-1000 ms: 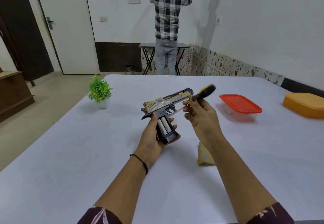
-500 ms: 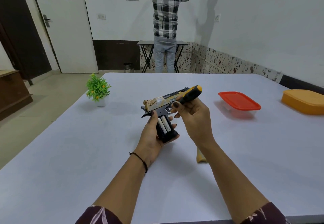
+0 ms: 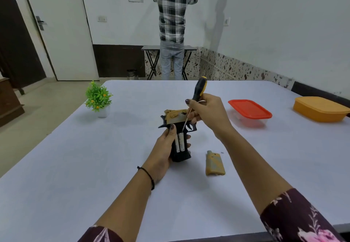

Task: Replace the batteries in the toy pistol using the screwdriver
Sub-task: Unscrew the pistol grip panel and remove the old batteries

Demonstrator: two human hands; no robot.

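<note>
My left hand [image 3: 164,151] grips the black handle of the gold-and-black toy pistol [image 3: 175,117], held just above the white table [image 3: 75,166]. The handle's side is uncovered and two white batteries [image 3: 179,143] lie side by side in it. My right hand [image 3: 205,112] holds the black-and-yellow screwdriver [image 3: 198,88] almost upright, its thin shaft slanting down so the tip sits at the top end of the batteries. The pistol's tan grip cover [image 3: 215,164] lies flat on the table to the right of the pistol.
A small green potted plant [image 3: 98,99] stands at the table's left edge. A red-lidded clear box [image 3: 249,109] and an orange box [image 3: 320,108] sit at the right. A person in a checked shirt [image 3: 174,10] stands at the far wall, back turned.
My right hand has swung the screwdriver from lying along the barrel to nearly upright, bringing the tip down to the batteries. The pistol has turned slightly in my left hand.
</note>
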